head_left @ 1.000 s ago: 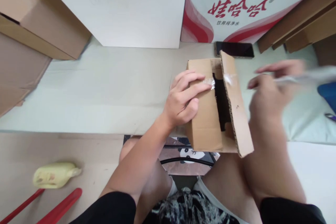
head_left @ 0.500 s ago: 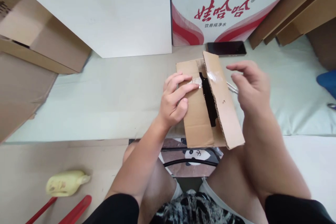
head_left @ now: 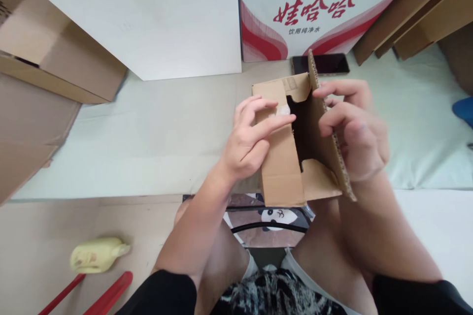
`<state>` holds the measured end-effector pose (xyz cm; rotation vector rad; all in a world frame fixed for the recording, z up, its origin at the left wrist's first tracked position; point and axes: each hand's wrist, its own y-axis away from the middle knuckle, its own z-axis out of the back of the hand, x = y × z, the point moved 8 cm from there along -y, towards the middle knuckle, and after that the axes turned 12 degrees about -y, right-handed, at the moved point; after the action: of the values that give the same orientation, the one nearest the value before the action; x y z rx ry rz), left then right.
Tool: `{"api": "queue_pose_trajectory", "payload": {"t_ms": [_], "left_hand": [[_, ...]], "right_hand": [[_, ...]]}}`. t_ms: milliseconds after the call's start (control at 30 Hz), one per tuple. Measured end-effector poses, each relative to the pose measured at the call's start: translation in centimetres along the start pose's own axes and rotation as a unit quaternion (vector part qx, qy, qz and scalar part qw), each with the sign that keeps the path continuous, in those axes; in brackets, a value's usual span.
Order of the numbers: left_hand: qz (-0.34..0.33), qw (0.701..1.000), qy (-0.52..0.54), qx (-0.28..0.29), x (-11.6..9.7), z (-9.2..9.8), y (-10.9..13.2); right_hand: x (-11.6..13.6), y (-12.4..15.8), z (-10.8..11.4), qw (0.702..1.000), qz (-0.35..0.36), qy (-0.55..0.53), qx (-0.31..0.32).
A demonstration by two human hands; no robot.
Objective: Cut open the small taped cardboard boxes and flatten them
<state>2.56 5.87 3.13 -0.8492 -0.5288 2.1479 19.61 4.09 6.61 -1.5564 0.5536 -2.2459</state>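
A small brown cardboard box (head_left: 283,172) stands at the near edge of the pale green surface (head_left: 155,133), its top partly open and dark inside. My left hand (head_left: 247,140) lies on the left top flap, fingers curled over a piece of clear tape at the flap's edge. My right hand (head_left: 354,128) grips the right flap (head_left: 327,157) and holds it raised on edge, thumb inside and fingers outside.
A black phone (head_left: 325,64) lies behind the box, before a white and red printed carton (head_left: 314,10). A plain white box (head_left: 148,24) stands at the back, brown cartons at the left (head_left: 44,59) and right (head_left: 417,10). A yellow bottle (head_left: 96,255) and red bars (head_left: 96,295) lie on the floor.
My right hand came in from the right, with a blurred object no longer seen in it, and took hold of the right flap, lifting it upright. The left hand stayed on the left flap.
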Motion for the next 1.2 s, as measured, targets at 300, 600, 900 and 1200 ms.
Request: {"api": "queue_pose_trajectory", "payload": {"t_ms": [300,600,900,1200], "left_hand": [[-0.036,0.998,-0.024,0.043,-2.9,-0.2,-0.6],[0.0,0.989,0.086,-0.12,-0.2,1.7,0.5],[0.066,0.97,0.173,-0.156,2.0,2.1,2.3],[0.095,0.987,0.056,-0.115,1.2,1.3,2.1]], "right_hand": [[-0.5,-0.1,0.2,0.984,0.065,-0.145,-0.082],[-0.8,0.2,0.8,0.981,0.091,-0.096,-0.141],[-1.4,0.0,0.9,0.983,0.093,-0.104,-0.12],[5.7,0.4,1.0,0.99,-0.016,0.1,0.102]]}}
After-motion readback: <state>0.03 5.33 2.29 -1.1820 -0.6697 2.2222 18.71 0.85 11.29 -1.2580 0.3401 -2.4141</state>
